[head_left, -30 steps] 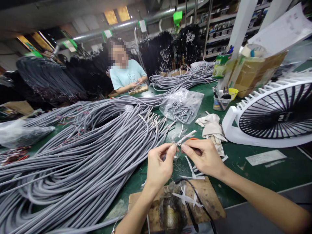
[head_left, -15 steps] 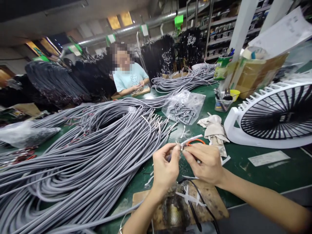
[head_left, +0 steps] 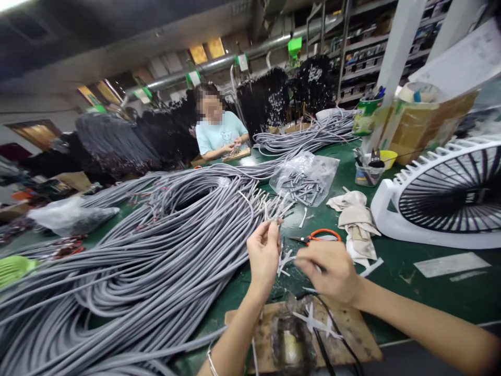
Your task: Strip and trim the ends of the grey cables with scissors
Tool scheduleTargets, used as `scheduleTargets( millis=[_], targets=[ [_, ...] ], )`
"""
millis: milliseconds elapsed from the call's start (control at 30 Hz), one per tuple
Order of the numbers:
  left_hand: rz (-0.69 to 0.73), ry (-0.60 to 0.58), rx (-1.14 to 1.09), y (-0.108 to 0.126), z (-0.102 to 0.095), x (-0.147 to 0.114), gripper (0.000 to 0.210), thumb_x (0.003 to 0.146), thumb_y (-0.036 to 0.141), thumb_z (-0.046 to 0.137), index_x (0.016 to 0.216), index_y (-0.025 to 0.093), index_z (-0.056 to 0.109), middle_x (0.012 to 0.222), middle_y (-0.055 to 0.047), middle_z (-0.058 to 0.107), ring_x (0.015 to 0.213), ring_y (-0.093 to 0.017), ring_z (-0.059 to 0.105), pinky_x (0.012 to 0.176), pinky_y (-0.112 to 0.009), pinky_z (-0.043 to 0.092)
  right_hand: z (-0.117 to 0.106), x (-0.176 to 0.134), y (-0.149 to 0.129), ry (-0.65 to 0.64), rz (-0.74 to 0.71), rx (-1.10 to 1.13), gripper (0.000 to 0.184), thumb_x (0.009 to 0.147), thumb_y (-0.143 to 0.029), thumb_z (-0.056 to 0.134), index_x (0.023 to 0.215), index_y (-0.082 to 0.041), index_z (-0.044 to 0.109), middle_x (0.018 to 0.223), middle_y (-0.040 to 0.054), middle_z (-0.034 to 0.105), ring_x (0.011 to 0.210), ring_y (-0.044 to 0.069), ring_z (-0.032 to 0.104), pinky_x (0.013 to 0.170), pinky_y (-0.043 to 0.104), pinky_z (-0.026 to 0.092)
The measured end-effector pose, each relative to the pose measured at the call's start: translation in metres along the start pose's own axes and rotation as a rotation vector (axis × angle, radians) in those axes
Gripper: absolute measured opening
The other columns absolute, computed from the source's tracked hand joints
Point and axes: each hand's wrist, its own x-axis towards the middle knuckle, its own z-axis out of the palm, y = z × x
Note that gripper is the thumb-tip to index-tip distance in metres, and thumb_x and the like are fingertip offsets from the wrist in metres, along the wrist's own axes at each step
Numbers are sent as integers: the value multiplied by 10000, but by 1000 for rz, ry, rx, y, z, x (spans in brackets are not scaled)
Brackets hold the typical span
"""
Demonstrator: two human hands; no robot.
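My left hand [head_left: 266,253] is closed in a pinch, with the stripped end of a grey cable [head_left: 275,221] just showing at its fingertips. To its right, my right hand [head_left: 331,269] has curled fingers with the thumb against them, slightly blurred; whatever they may hold is hidden. Beyond the right hand lie orange-handled scissors [head_left: 324,235] on the green table. White scraps [head_left: 286,262] are scattered between the hands. A large bundle of grey cables [head_left: 168,261] spreads over the left side, its pale stripped ends near my left hand.
Below my hands sits a stained wooden board [head_left: 352,334] with black leads and white tape. A clear bag of short grey pieces [head_left: 305,180], a crumpled cloth [head_left: 357,219] and a white fan [head_left: 450,193] stand further off. A co-worker [head_left: 223,130] sits across the table.
My hands have come apart: the right has drawn away from the cable end while the left keeps its pinch. The white strip over the scissors no longer shows there. The view has shifted slightly left.
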Motion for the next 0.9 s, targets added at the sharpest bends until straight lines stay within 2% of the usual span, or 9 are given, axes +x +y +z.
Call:
scheduleTargets(
  millis=[67,133,300,367,467,567,800,867,900],
  targets=[
    [0,-74,-17,1,0,-2,249,773,323,581,878,98,594,544,64,394,397,-6,234,374,-149,152,0,3,11,20,303,-41,201,857,-234,467,738,-162,612,587,9,574,501,99,469,514,227,354],
    [-19,-107,-22,2,1,-6,236,780,306,578,868,88,601,560,54,417,398,0,226,375,-153,145,-2,6,19,-2,483,-49,234,861,-305,470,785,-161,638,582,2,557,506,98,463,512,218,353],
    [-39,-139,80,4,5,-16,248,763,331,592,785,84,602,540,45,436,400,-12,274,378,-158,195,-2,12,21,0,655,111,286,747,-419,608,825,-148,650,473,-71,320,442,72,318,441,204,280],
    [-36,-152,140,4,8,-19,252,745,335,607,779,86,604,545,35,461,417,-26,321,391,-163,232,-1,12,18,38,681,178,262,736,-392,624,803,-139,649,468,-76,300,435,64,292,426,201,262],
    [-37,-176,180,4,12,-23,264,731,353,615,768,92,602,549,29,478,420,-35,346,389,-166,243,0,10,17,127,643,193,205,777,-323,580,758,-131,650,487,-42,438,439,68,348,423,201,296],
    [-95,-195,132,4,14,-25,269,730,370,610,714,105,566,509,55,423,379,-23,297,363,-163,206,-2,10,16,162,525,193,159,777,-261,578,745,-125,654,548,4,574,440,78,425,429,205,347],
    [-157,-156,34,-2,6,-14,285,724,392,611,681,116,556,510,65,394,371,-12,259,364,-158,185,-9,11,2,-123,73,396,116,782,-180,560,708,-163,648,527,-3,614,423,72,466,440,197,367],
    [-188,-138,-14,-2,3,-10,288,707,394,624,710,110,570,522,67,391,358,0,227,358,-155,143,-11,10,1,-120,46,408,88,770,-211,588,716,-173,646,545,-6,624,421,69,461,448,199,371],
    [-201,-140,-39,-1,3,-9,289,701,390,629,726,107,577,529,66,394,355,5,219,357,-152,128,-12,9,3,-82,104,363,76,760,-238,608,744,-176,648,542,-13,616,415,70,448,441,201,362]
  ],
)
